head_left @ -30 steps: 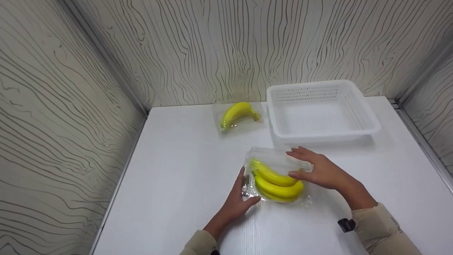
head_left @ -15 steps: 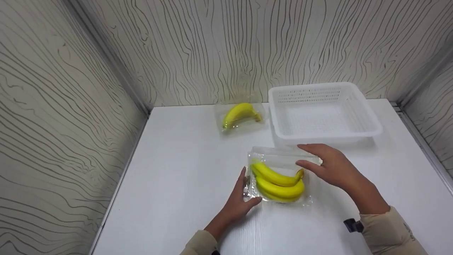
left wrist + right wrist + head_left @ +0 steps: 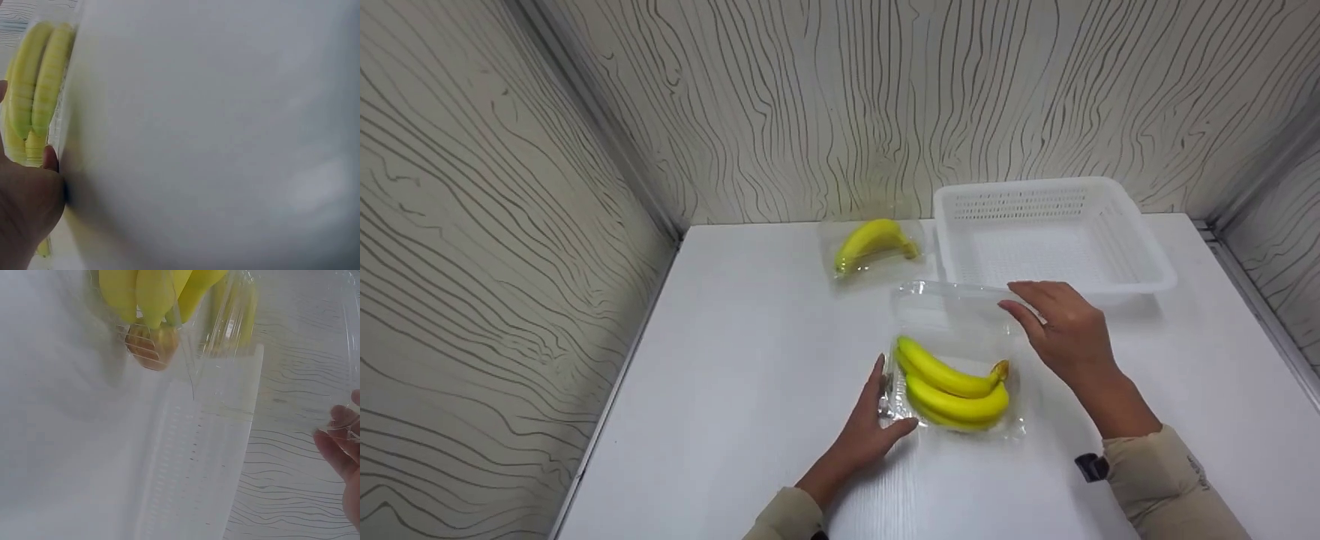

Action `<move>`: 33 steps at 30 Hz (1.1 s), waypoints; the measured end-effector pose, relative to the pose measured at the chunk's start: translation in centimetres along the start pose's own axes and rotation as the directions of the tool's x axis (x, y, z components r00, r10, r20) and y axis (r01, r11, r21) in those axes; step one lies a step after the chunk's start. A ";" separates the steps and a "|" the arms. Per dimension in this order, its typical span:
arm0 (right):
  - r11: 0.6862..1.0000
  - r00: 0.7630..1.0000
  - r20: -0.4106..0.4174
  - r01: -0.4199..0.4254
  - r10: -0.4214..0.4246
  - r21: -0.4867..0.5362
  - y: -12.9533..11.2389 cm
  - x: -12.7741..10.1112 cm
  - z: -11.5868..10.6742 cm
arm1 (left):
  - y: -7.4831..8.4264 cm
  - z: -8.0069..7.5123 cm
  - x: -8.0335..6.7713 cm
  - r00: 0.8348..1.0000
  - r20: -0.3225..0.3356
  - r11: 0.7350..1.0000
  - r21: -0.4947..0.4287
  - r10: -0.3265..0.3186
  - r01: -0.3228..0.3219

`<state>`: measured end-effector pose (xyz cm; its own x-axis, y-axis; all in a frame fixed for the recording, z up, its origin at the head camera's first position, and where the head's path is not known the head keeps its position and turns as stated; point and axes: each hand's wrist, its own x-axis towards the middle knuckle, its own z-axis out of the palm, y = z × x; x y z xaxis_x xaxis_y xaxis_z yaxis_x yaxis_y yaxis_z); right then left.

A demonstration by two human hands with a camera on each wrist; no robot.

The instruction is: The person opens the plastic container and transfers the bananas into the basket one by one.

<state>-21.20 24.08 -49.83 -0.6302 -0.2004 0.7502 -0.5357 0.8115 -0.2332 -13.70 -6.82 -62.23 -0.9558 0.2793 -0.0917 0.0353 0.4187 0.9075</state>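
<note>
A clear plastic clamshell box (image 3: 1014, 429) stands on the white table with several yellow bananas (image 3: 956, 405) in it. My left hand (image 3: 864, 429) holds its near left corner, fingers along the left side and thumb at the front. Its clear lid (image 3: 952, 306) is raised and tilted back, and my right hand (image 3: 1065, 322) pinches the lid's right edge between thumb and fingers. The right wrist view shows those fingertips (image 3: 336, 453) on the thin plastic lid (image 3: 304, 354). In the left wrist view, the bananas (image 3: 49, 84) lie beyond my thumb.
Behind and to the right stands a white slotted basket (image 3: 1057, 288), close behind the raised lid. Another clear pack (image 3: 834, 232) with a banana (image 3: 866, 240) lies at the back by the patterned wall (image 3: 780, 112). White tabletop (image 3: 735, 337) extends to the left.
My right hand has moved up and back with the lid, which has swung from low over the bananas to standing raised. My left hand has stayed at the box's corner.
</note>
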 end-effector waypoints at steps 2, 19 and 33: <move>0.999 0.998 0.025 -0.054 0.054 0.005 0.2 0.0 0.3 | 0.0 0.0 -0.1 1.000 -0.001 1.000 0.003 -0.009 0.009; 0.909 0.927 0.144 -0.370 0.347 0.192 1.4 -0.2 1.8 | 0.1 0.1 -0.2 1.000 0.005 0.998 0.051 -0.020 0.020; 0.879 0.818 0.440 -0.462 0.371 0.118 0.9 -0.4 1.8 | 0.0 0.1 -0.3 1.000 0.008 0.997 0.065 0.029 -0.030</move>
<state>-22.52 23.91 -51.45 -0.9614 -0.1041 0.2549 -0.2458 0.7412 -0.6247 -13.37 -6.82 -62.24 -0.9520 0.2982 -0.0685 0.0825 0.4656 0.8811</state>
